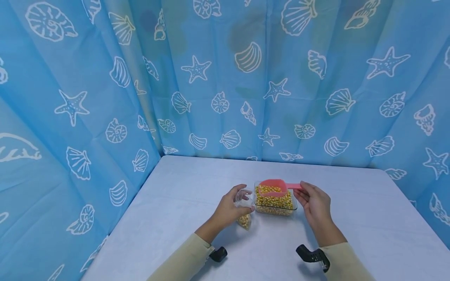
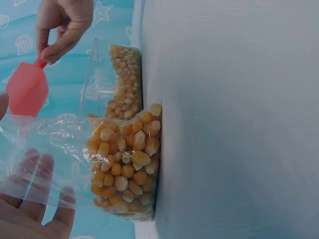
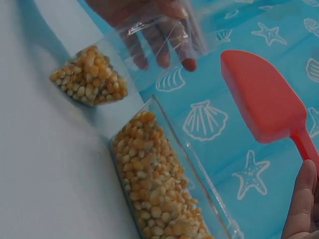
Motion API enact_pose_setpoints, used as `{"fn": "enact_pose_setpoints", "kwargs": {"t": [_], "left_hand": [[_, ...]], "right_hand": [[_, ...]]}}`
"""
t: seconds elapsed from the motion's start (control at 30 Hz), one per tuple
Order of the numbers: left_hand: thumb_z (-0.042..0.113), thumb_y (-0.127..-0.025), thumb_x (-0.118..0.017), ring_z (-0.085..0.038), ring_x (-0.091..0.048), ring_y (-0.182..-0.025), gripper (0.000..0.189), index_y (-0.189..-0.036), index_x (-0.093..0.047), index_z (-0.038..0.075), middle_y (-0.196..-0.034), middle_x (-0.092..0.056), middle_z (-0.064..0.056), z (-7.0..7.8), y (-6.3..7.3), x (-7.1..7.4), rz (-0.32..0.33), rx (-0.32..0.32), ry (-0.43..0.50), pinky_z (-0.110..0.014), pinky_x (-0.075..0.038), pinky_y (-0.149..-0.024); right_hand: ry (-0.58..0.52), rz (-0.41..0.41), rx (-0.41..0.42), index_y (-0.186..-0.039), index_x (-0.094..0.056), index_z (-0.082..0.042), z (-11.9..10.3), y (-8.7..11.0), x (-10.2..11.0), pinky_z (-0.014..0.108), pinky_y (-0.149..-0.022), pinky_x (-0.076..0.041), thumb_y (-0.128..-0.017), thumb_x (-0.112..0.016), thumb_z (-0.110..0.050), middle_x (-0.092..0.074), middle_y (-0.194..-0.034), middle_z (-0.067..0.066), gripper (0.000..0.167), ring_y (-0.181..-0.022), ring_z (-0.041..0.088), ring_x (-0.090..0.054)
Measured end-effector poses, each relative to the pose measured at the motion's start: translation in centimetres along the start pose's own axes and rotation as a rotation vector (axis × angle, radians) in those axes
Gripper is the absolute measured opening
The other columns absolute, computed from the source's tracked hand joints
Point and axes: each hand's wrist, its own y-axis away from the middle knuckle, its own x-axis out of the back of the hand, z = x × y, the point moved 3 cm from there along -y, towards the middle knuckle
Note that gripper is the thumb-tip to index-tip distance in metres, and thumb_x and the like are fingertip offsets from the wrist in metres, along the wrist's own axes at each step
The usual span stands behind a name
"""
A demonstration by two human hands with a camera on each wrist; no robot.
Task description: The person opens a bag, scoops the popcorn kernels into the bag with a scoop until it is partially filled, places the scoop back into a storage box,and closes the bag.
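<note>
My left hand (image 1: 227, 208) grips the mouth of a clear plastic bag (image 2: 124, 169), thumb and fingers spread around its opening. Corn kernels fill the bag's bottom, which stands on the table. To its right is a clear rectangular container (image 1: 275, 209) with many corn kernels (image 1: 274, 201) in it. In my right hand (image 1: 316, 201), thumb and fingers pinch the handle of a pink scoop (image 3: 264, 99). The scoop is held above the container, its tip toward the bag, and kernels show within its outline in the head view. Both wrist views show only its underside.
A white cloth-covered table (image 1: 197, 183) lies under everything. Behind it and along the sides hangs a blue curtain (image 1: 218, 78) with white shell and starfish prints. Black wrist mounts (image 1: 311, 255) stick out near both sleeves.
</note>
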Motion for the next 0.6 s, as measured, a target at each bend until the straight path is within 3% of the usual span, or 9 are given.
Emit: {"fn": "enact_pose_setpoints", "kwargs": {"t": [0.3,0.47,0.6], "left_hand": [[0.029,-0.082,-0.079,-0.008,-0.056,-0.11,0.076,-0.147,-0.039,0.026,-0.122,-0.06,0.019,0.2,0.1,-0.1,-0.009,0.014,0.013,-0.048,-0.045,-0.096],[0.028,-0.082,-0.079,-0.007,-0.057,-0.107,0.075,-0.146,-0.04,0.026,-0.119,-0.06,0.019,0.0,0.1,-0.2,-0.01,0.027,0.021,-0.047,-0.046,-0.096],[0.03,-0.083,-0.079,-0.008,-0.057,-0.106,0.074,-0.146,-0.04,0.027,-0.119,-0.06,0.016,-0.1,0.0,-0.2,-0.008,0.036,0.006,-0.047,-0.046,-0.096]], "right_hand": [[-0.013,-0.028,0.028,-0.124,-0.054,-0.005,-0.8,0.8,-1.1,0.027,-0.085,-0.052,-0.087,-0.074,-0.031,-0.059,-0.111,0.008,0.049,-0.097,0.016,-0.065],[0.027,-0.055,0.058,-0.116,-0.058,-0.004,-0.7,1.2,-1.7,0.028,-0.084,-0.053,-0.091,-0.07,-0.027,-0.061,-0.104,0.009,0.037,-0.09,0.016,-0.066],[0.055,-0.071,0.065,-0.117,-0.057,-0.002,-0.6,1.3,-2.1,0.029,-0.083,-0.053,-0.091,-0.07,-0.027,-0.062,-0.102,0.009,0.038,-0.09,0.016,-0.067]]}}
